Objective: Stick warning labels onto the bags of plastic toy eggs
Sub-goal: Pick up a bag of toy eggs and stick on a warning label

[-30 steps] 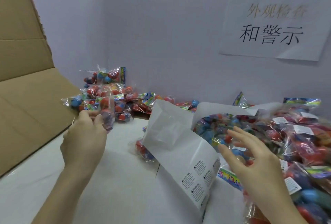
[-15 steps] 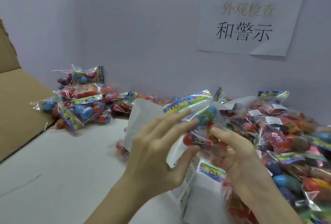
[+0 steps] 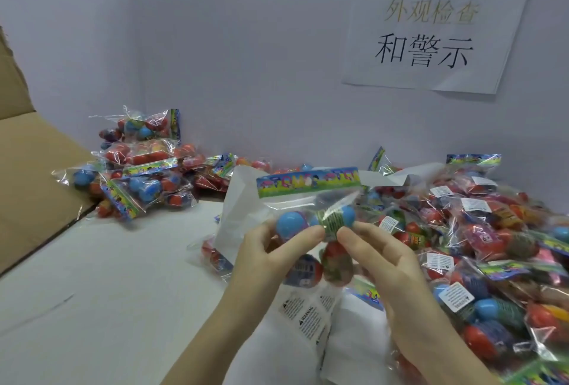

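Bag held up, ready for a label
Left hand [image 3: 264, 264] and right hand [image 3: 391, 264] pinch the bag [image 3: 311, 215] above the label sheet [image 3: 304, 317]; next, likely peel one label

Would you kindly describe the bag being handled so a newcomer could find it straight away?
Below the paper sign on the wall, both hands meet over the white table. The left hand and right hand pinch one bag of eggs. It alone is lifted upright, clear of the piles.
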Demonstrator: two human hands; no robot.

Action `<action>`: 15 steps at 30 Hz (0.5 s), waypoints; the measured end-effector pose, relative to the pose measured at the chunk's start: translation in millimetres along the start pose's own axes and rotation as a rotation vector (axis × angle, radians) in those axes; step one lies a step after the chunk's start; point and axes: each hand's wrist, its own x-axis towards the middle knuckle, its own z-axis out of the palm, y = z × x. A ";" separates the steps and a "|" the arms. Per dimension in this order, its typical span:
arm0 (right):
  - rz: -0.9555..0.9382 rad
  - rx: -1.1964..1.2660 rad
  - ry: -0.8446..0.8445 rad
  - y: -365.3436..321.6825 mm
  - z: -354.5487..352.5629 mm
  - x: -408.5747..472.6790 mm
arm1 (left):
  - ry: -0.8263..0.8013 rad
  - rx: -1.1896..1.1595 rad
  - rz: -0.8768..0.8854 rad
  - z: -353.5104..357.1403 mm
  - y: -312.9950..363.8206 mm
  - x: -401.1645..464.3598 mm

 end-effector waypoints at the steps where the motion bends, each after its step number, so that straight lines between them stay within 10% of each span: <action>1: -0.012 -0.009 -0.006 0.1 0.1 0.2 | -0.022 0.026 0.011 -2.0 -1.6 -0.6; 15: -0.105 -0.150 0.076 1.3 3.9 -0.6 | 0.006 0.067 0.093 8.8 -8.8 -7.7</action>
